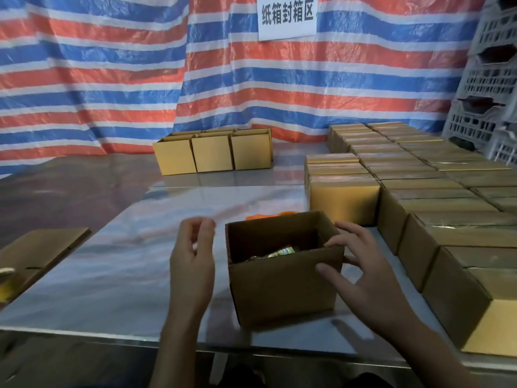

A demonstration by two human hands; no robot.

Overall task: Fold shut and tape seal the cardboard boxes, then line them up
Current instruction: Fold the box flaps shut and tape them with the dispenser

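As tarp point(112, 65) backs table point(126, 261), left grip point(191, 259) loose, empty, right grip point(361, 273) splayed on box point(279, 289)

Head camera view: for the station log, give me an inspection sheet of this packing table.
Surface: shiny metal table.
Job's things: open box with packets inside, near centre; closed boxes in rows on the right; three boxes at the back.
Clutter: flat cardboard at left; orange item behind the open box, mostly hidden.
Hands: left hand beside the box, apart, holding nothing; right hand touching its near right corner.
Cables: nothing seen.
Surroundings: striped tarp, paper sign, grey crates.
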